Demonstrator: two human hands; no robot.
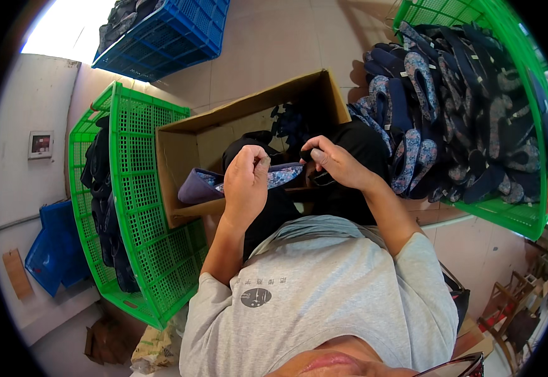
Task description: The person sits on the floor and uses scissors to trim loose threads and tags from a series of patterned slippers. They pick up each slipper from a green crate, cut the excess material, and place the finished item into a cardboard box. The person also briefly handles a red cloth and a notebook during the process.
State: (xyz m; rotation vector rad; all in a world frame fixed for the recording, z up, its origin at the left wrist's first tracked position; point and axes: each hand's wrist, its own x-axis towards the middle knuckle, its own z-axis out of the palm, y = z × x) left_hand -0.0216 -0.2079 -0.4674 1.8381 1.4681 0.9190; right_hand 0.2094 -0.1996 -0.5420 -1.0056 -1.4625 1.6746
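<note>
A fabric slipper, navy outside with a blue and pink floral lining, lies lengthwise between my hands above my lap. My left hand is closed around its middle, thumb and fingers pinched together at the top. At the slipper's right end my right hand is closed in a pinch. A small dark piece shows at its fingertips; whether it is part of the slipper or a separate thing I cannot tell. Just beyond stands an open cardboard box with dark scraps inside, partly hidden by my knees.
On the right, a green crate lies tipped, with many navy and floral slippers spilling toward me. To the left stands another green crate holding dark slippers. A blue crate is at the far left, and a white wall borders that side.
</note>
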